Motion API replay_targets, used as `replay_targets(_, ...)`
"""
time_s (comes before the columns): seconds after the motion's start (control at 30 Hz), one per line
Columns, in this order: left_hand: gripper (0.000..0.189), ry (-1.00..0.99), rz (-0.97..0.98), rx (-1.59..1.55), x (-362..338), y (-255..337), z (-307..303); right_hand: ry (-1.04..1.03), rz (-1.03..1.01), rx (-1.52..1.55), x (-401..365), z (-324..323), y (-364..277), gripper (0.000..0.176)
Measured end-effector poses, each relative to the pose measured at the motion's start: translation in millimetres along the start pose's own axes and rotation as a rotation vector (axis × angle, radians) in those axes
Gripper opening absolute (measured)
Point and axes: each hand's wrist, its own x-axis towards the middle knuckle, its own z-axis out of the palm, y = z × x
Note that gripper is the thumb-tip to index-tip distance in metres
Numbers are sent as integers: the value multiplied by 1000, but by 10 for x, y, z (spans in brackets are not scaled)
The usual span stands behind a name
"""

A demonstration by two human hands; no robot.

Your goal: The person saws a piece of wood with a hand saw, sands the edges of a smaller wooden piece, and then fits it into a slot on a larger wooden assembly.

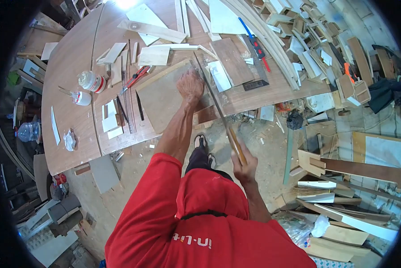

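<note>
My right hand (245, 164) is wrapped round the wooden handle of a long, thin-bladed saw (217, 102). The blade points away from me across the table's near edge, its tip beside the fingers of my left hand. My left hand (191, 85) presses down on a flat brown board (160, 99), near its right edge. Its fingers are bent and bunched together; whether they grip a small piece is hidden. A thin wood strip (164, 71) lies along the board's far edge.
On the table (71, 129) are a red cutter knife (135, 77), a glue bottle (92, 81), a white pot (81, 98), a brown panel (231, 60) and a blue-and-red tool (255, 47). Wood offcuts (312, 58) are piled at the right.
</note>
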Motion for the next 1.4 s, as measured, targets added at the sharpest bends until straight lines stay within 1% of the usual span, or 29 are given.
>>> replay_targets(0.03,17,-4,-3,-5,-11,4,10,-1,-14,14,-69,-38,30,41)
replay_targets(0.07,17,-2,-15,-7,-41,12,25,43,-94,-46,-265,-77,204,41)
replay_targets(0.1,17,15,-26,-7,0,10,17,37,-105,-53,-357,-132,236,41)
replay_targets(0.13,17,25,-34,-4,37,-18,9,69,-161,-4,-427,-157,250,41)
replay_targets(0.17,16,32,1,-26,8,-50,7,104,-199,49,-518,-156,280,41)
replay_targets(0.23,16,31,56,-61,-16,-18,48,113,-176,60,-227,-87,51,40)
replay_targets(0.3,16,18,-1,-16,1,-16,30,46,-81,18,79,-7,-72,40)
replay_targets(0.33,16,19,5,-10,3,-29,-7,79,-151,34,115,37,-12,41)
replay_targets(0.37,16,15,2,-11,37,-9,-26,88,-156,38,79,42,50,41)
replay_targets(0.43,16,-3,-24,-26,-38,30,0,89,-197,-41,-310,-97,194,41)
replay_targets(0.47,17,15,7,-33,-22,14,5,104,-178,-23,-457,-162,212,41)
replay_targets(0.5,18,29,38,-32,-29,-18,-18,94,-183,-22,-427,-153,199,41)
replay_targets(0.57,18,12,23,-32,-31,-29,-37,87,-132,-39,-396,-104,195,43)
replay_targets(0.6,19,5,7,-41,-20,4,-42,110,-223,-56,-199,-40,86,42)
replay_targets(0.63,19,2,15,-42,-40,21,-41,116,-219,-55,-111,-19,68,42)
replay_targets(0.7,18,-29,-31,-29,3,34,-73,48,-133,31,21,40,28,43)
replay_targets(0.77,15,-27,-19,-34,-43,35,-64,68,-152,3,-351,-90,221,43)
replay_targets(0.83,16,0,-12,-33,33,21,-39,82,-195,-17,-380,-165,202,43)
replay_targets(0.9,14,28,3,7,-7,-5,4,134,-283,-9,-459,-176,177,43)
replay_targets(0.93,14,21,23,6,-9,15,7,85,-179,-23,-379,-153,161,42)
replay_targets(1.0,14,-4,-16,0,8,12,-20,87,-192,0,-66,-51,60,42)
replay_targets(1.03,14,-14,5,9,-21,-6,-32,66,-210,18,-7,-9,17,42)
replay_targets(1.1,13,0,26,90,0,2,-36,108,-156,57,-195,7,62,44)
replay_targets(1.13,13,-12,45,89,-29,24,-40,106,-181,76,-330,-55,56,45)
replay_targets(1.2,13,-6,-17,65,-2,26,-52,100,-249,77,-516,-139,110,47)
replay_targets(1.23,13,-16,-4,74,-17,-7,-44,107,-236,88,-540,-112,172,47)
replay_targets(1.27,13,-9,-12,107,-13,-16,-27,115,-270,60,-546,-84,237,47)
replay_targets(1.3,12,4,-21,135,12,-16,9,123,-310,27,-503,-83,272,46)
replay_targets(1.4,10,18,51,106,-3,-106,46,94,-263,88,-105,66,130,50)
